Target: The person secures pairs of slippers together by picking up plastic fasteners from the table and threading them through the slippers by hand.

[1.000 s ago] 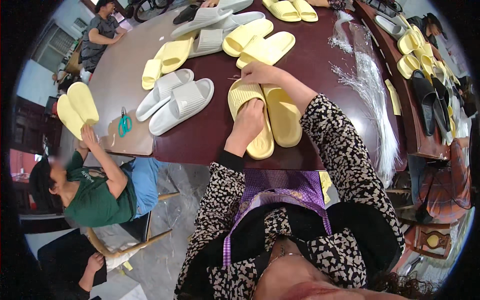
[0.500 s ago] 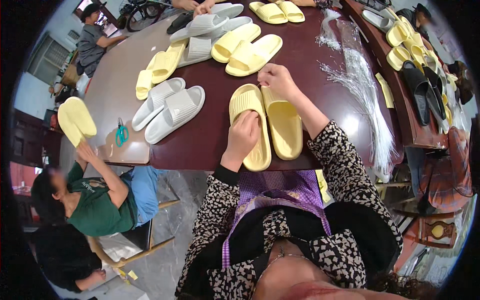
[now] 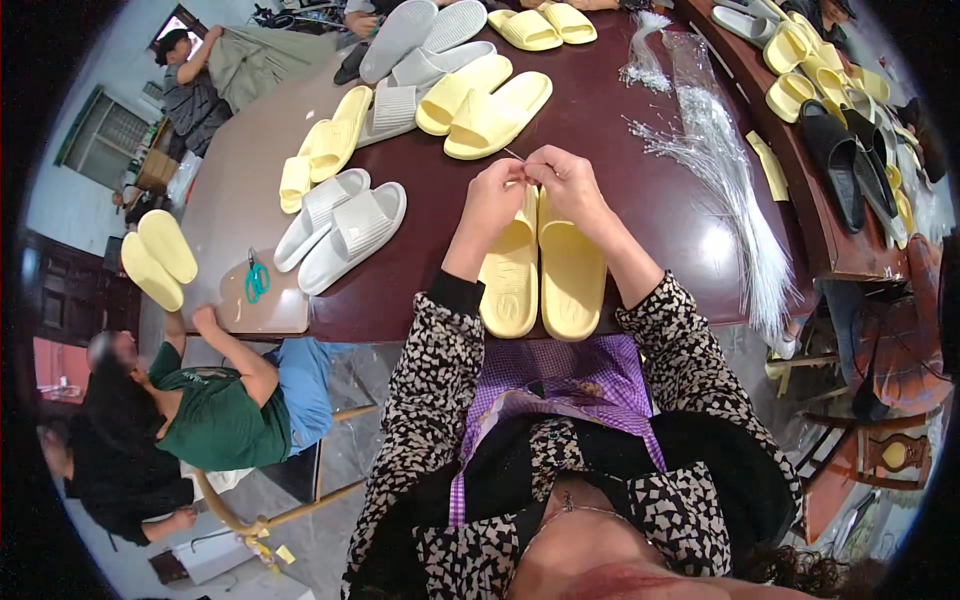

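Note:
A pair of yellow slippers lies side by side at the table's near edge, the left slipper [image 3: 510, 285] close against the right slipper [image 3: 573, 280]. My left hand [image 3: 492, 205] and my right hand [image 3: 568, 188] meet over their far ends, hiding much of the straps. Fingertips of both hands are pinched together on a thin strand [image 3: 514, 154], whose end pokes out beyond them. Farther away, a bundle of thin clear plastic strands [image 3: 735, 190] spreads over the table's right side.
Grey slippers [image 3: 352, 238] and teal-handled scissors [image 3: 257, 281] lie to the left. More yellow slippers [image 3: 497, 115] sit beyond my hands. At left, a person in green [image 3: 225, 415] holds up yellow slippers [image 3: 160, 258]. A side table [image 3: 850, 262] with slippers stands at right.
My left hand has moved from the left slipper's strap up to my right hand, and their fingertips now meet. At the far side, grey slippers have been lifted and tilted.

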A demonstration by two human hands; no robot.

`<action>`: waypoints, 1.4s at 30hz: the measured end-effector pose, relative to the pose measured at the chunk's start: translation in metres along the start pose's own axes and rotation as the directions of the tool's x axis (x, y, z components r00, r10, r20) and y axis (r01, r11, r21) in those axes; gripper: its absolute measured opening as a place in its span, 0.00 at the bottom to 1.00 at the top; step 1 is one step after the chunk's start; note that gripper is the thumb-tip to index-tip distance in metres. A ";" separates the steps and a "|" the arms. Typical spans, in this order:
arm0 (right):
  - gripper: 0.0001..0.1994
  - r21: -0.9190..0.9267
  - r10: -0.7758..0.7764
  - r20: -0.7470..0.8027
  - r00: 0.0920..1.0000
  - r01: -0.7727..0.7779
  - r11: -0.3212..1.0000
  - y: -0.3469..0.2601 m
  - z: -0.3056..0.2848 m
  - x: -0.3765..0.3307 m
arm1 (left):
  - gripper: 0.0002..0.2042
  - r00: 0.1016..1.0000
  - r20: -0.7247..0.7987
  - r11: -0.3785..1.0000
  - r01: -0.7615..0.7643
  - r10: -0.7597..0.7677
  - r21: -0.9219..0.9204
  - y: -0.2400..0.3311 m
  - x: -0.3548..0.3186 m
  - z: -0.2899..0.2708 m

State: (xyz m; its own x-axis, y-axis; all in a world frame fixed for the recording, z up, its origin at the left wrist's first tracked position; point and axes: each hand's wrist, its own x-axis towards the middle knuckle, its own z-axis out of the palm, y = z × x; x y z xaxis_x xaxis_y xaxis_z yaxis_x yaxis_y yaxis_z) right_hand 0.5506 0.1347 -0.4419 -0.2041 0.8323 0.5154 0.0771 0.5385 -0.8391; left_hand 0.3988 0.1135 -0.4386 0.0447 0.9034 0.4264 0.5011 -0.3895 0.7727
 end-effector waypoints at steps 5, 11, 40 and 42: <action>0.03 0.001 -0.028 -0.042 0.999 0.028 1.000 0.002 -0.002 -0.005 | 0.09 0.988 0.140 0.993 0.083 -0.071 -0.081 -0.003 0.013 0.002; 0.03 0.209 0.102 -0.036 0.994 -0.092 0.973 0.017 -0.012 0.001 | 0.07 0.924 0.334 0.927 0.278 -0.186 -0.252 -0.001 0.020 0.005; 0.08 -0.170 0.085 -0.026 0.996 -0.088 0.982 -0.002 -0.013 -0.012 | 0.06 0.908 0.085 0.690 0.371 -0.411 -0.621 -0.006 0.006 0.011; 0.07 -0.174 0.074 -0.028 0.997 -0.078 0.982 -0.003 -0.013 -0.012 | 0.05 0.916 0.075 0.689 0.349 -0.395 -0.635 -0.006 0.005 0.011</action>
State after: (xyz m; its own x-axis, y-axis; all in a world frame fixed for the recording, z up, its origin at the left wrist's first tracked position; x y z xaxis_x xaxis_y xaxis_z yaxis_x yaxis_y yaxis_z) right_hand 0.5654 0.1242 -0.4432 -0.1707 0.8733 0.4563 0.2614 0.4866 -0.8336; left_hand 0.4054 0.1221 -0.4462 -0.0925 0.9944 0.0503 -0.1880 -0.0670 0.9799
